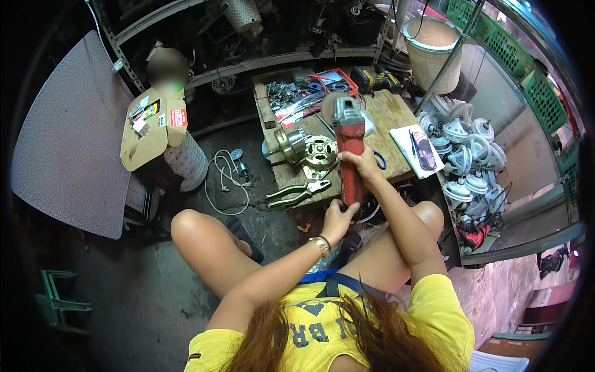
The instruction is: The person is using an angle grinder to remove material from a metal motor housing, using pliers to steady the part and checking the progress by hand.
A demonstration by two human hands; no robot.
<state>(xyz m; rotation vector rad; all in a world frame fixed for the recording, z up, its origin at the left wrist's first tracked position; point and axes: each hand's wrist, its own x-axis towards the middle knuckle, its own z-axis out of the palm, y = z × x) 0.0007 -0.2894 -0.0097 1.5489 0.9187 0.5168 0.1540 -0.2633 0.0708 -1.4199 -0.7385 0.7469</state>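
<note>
A red angle grinder [351, 133] with a grey head and a round disc is held up over the near part of a low wooden table [393, 105]. My right hand [364, 165] is wrapped round the middle of its body. At the rear end, my left hand [338, 221], with a gold watch at the wrist, grips the tool too; some fingers are hidden beneath it. Just left of the grinder lie a gold-coloured metal motor housing [320, 152] and a motor part with a shaft [290, 145]. Pliers [299, 193] with black and yellow-green handles rest at the table's near edge.
Screws and small parts [282, 96], a red tray [339, 79] and a yellow-black power tool [375, 80] crowd the table's far side. A phone [424, 150] lies on white paper at the right, beside piled white plastic parts [474, 158]. A cardboard box [149, 149] stands left, near a corded gauge-like part [237, 158].
</note>
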